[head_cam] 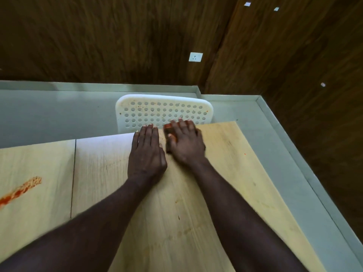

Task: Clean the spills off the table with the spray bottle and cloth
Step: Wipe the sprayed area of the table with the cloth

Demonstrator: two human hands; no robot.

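Note:
My right hand (186, 143) presses flat on a dark cloth (168, 132) stained orange, near the far edge of the light wooden table (196, 213). Most of the cloth is hidden under the palm and fingers. Beside it, my left hand (146, 152) lies flat on the tabletop with fingers together and nothing in it. A long orange-red spill (21, 190) streaks the left table section. Faint brownish smears (180, 232) mark the wood nearer to me. No spray bottle is in view.
A white perforated chair back (164, 112) stands just beyond the table's far edge. A seam (73, 177) splits the tabletop into two sections. Grey floor (49, 114) with a raised border and dark wood walls surround the table.

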